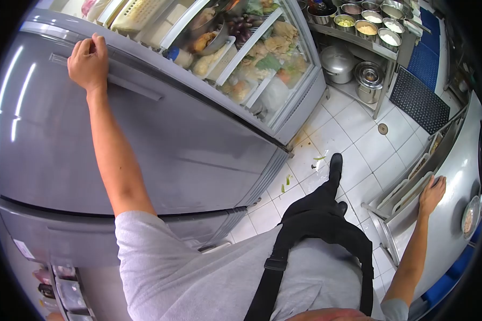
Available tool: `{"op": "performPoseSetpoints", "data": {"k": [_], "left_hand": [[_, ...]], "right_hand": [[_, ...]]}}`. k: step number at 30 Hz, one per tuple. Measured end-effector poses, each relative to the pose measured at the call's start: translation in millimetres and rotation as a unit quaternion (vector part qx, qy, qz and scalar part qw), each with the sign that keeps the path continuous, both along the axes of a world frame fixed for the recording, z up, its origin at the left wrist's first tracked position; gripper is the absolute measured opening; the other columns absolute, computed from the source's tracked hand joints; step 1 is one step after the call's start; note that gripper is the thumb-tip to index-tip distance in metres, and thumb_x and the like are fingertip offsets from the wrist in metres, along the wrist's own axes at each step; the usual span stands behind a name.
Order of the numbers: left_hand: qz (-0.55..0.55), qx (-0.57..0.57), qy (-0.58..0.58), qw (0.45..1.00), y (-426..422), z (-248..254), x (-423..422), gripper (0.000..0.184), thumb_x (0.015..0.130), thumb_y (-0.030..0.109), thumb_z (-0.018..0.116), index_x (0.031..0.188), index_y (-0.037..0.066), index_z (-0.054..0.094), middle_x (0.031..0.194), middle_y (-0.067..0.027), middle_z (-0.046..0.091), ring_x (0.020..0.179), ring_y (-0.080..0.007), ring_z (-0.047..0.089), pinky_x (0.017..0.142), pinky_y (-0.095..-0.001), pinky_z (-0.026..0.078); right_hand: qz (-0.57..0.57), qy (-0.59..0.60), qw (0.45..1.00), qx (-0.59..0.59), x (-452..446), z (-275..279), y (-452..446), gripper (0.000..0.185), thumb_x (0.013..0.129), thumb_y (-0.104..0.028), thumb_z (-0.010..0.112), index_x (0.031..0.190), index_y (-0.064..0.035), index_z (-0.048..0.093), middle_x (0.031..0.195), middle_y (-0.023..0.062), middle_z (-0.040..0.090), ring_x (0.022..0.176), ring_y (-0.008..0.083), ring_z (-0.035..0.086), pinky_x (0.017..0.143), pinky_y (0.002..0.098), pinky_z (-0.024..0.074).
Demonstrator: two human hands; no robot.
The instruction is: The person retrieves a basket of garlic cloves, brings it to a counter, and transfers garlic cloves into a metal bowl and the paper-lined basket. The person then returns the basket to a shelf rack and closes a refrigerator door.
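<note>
My left hand (89, 61) is closed over the handle (136, 88) of a large grey refrigerator (198, 160), its fingers curled and partly hidden from view. The refrigerator door looks shut. On the other side, my right hand (431, 193) rests at the near edge of a steel counter (450, 230), fingers bent but apart, and I see nothing in it. Just beside that hand, white trays (412, 191) sit in a rack below the counter edge. A round bowl with a clear cover (471, 218) stands on the counter.
A glass-fronted display fridge (251, 59) full of vegetables adjoins the refrigerator. Several steel bowls of chopped food stand on a shelf (353, 37), with lidded pots (337, 63) beneath. Green scraps (286, 182) lie on the white tiled floor (332, 125). A black mat (419, 100) lies farther off.
</note>
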State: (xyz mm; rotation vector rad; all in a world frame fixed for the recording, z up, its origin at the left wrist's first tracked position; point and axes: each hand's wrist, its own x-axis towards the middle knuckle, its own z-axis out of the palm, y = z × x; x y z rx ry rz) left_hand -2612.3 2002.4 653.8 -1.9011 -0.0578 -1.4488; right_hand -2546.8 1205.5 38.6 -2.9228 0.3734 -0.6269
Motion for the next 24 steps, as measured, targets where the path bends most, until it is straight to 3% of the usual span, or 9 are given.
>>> {"op": "performPoseSetpoints", "data": {"k": [24], "left_hand": [[-0.023,0.008,-0.004,1.0,-13,-2,-1,0.03,0.086,0.025,0.072,0.062,0.01,0.06,0.065,-0.0002,0.058,0.06,-0.0227,0.058,0.066,-0.0345,0.046]], "right_hand": [[-0.006,0.005,1.0,0.015,0,0,3,0.055,0.107,-0.037,0.048,0.14,0.0067,0.052,0.15,0.0234,0.048,0.141,0.0382,0.041,0.118,0.0452,0.0327]]}}
